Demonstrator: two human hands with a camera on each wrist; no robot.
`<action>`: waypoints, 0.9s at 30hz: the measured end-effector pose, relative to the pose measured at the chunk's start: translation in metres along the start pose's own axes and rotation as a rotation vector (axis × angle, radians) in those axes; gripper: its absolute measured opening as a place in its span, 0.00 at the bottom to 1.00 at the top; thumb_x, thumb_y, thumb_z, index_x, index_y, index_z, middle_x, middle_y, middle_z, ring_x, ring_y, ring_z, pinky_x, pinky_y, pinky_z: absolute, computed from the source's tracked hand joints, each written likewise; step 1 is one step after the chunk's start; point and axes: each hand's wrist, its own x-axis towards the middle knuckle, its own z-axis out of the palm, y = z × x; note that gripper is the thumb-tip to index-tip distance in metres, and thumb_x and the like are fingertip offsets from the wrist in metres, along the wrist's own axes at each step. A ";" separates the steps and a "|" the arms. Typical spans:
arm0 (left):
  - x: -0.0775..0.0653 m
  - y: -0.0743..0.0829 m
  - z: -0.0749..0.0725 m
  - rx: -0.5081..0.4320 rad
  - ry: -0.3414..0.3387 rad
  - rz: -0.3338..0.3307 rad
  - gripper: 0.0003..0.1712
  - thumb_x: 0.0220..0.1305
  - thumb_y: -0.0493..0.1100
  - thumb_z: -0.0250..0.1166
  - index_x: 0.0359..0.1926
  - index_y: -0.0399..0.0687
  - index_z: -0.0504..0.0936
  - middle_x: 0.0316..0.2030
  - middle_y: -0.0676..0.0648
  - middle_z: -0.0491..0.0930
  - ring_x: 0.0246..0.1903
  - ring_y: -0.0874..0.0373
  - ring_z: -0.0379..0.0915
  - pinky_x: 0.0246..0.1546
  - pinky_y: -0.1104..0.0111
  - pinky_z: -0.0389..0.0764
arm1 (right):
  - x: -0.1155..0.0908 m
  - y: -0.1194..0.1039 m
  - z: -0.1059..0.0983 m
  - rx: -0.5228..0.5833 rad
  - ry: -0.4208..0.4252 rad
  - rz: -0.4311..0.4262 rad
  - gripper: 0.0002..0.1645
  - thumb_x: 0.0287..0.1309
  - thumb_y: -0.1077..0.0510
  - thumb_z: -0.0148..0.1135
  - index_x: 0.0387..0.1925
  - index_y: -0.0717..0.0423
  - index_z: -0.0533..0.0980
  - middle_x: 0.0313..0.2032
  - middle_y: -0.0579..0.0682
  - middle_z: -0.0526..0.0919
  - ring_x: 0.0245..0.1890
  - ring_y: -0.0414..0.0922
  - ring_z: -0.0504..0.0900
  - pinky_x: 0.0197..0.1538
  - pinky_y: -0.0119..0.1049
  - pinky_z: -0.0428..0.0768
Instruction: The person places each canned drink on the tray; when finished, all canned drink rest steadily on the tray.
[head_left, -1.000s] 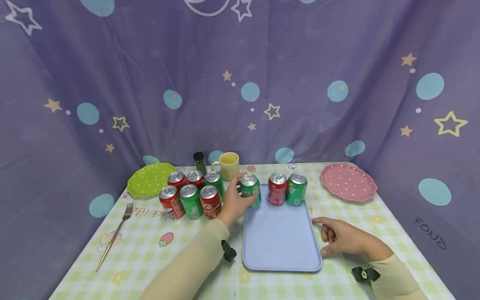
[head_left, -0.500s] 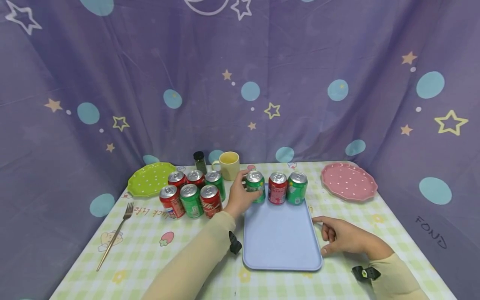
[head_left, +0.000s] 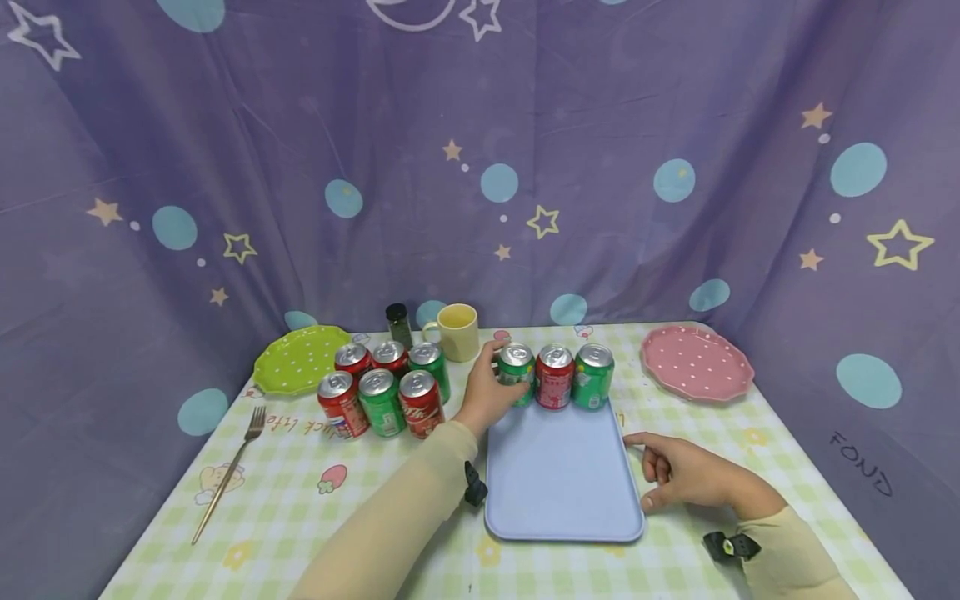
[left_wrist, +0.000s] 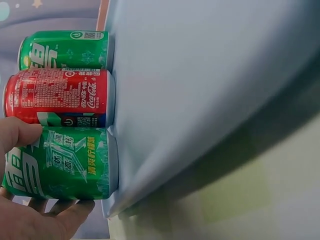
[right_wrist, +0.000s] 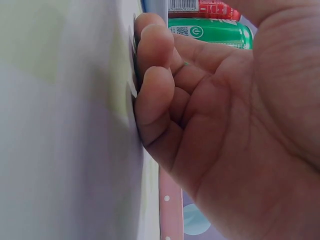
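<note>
My left hand (head_left: 485, 392) grips a green soda can (left_wrist: 65, 162), thumb on one side and fingers round the other. That can stands upright at the far left corner of the light blue tray (head_left: 564, 479), against or very near a red Coca-Cola can (head_left: 554, 379). Another green can (head_left: 593, 379) stands on the red can's other side, so the three form a row along the tray's far edge. At the tray's right side lies my right hand (head_left: 686, 473), index finger extended to the rim, thumb near it, other fingers loosely curled on the tablecloth. It holds no can.
Left of the tray is a cluster of several red and green cans (head_left: 384, 404). Behind them stand a yellow mug (head_left: 458, 333) and a black-lidded jar (head_left: 399, 325). A green plate (head_left: 296, 362) and fork (head_left: 232, 471) lie left; a pink plate (head_left: 697, 364) lies right.
My left hand has moved right with the green can, from the tray's far left edge to beside the red can. My right hand has stayed in place.
</note>
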 end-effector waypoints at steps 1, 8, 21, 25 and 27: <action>0.000 -0.001 0.000 0.002 -0.001 0.002 0.49 0.54 0.34 0.80 0.74 0.53 0.67 0.63 0.41 0.74 0.61 0.43 0.74 0.64 0.50 0.76 | 0.000 0.000 0.000 -0.001 0.000 0.000 0.57 0.50 0.57 0.84 0.74 0.68 0.62 0.36 0.54 0.77 0.29 0.41 0.74 0.32 0.31 0.75; -0.001 -0.002 0.000 0.021 0.001 0.010 0.49 0.54 0.34 0.81 0.74 0.56 0.67 0.63 0.41 0.75 0.62 0.44 0.74 0.64 0.51 0.76 | 0.000 0.002 0.000 -0.004 0.000 -0.007 0.57 0.50 0.56 0.84 0.74 0.69 0.62 0.36 0.54 0.77 0.29 0.40 0.73 0.32 0.31 0.75; -0.003 0.000 0.001 0.049 0.004 0.021 0.50 0.55 0.35 0.81 0.75 0.57 0.66 0.65 0.41 0.74 0.65 0.45 0.72 0.66 0.51 0.75 | 0.000 0.005 0.000 -0.039 -0.005 -0.017 0.57 0.50 0.53 0.84 0.73 0.69 0.62 0.36 0.54 0.77 0.29 0.39 0.74 0.31 0.32 0.76; -0.008 0.006 -0.001 0.047 0.022 0.058 0.52 0.55 0.38 0.81 0.76 0.59 0.64 0.68 0.39 0.70 0.69 0.45 0.67 0.70 0.49 0.70 | 0.000 0.003 0.000 -0.037 -0.004 -0.013 0.57 0.50 0.53 0.84 0.73 0.69 0.62 0.36 0.54 0.77 0.29 0.38 0.74 0.32 0.31 0.76; -0.012 0.014 -0.005 0.049 0.040 0.095 0.52 0.56 0.39 0.81 0.77 0.59 0.63 0.70 0.41 0.68 0.71 0.47 0.64 0.72 0.51 0.66 | -0.001 0.002 0.000 -0.036 -0.001 -0.014 0.57 0.50 0.53 0.84 0.73 0.69 0.62 0.36 0.54 0.77 0.29 0.39 0.74 0.31 0.31 0.76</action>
